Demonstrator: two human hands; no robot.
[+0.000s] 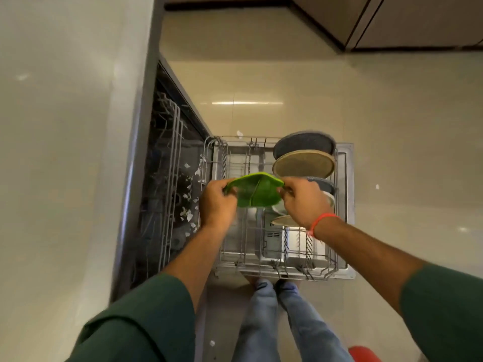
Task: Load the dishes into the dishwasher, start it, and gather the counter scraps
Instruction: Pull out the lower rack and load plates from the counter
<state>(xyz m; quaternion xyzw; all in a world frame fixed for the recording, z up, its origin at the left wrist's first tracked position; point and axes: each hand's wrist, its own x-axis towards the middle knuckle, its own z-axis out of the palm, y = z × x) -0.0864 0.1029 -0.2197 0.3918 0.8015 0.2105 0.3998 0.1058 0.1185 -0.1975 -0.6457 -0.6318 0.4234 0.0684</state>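
A green dish is being gripped at opposite edges by the left hand and right hand, fingers curled, arms outstretched above the lower rack.

A single head-worn view is being taken from high above the pulled-out dishwasher rack, facing steeply down at it. The rack is being framed centrally and fairly near, with the countertop left of it and the floor beyond it.
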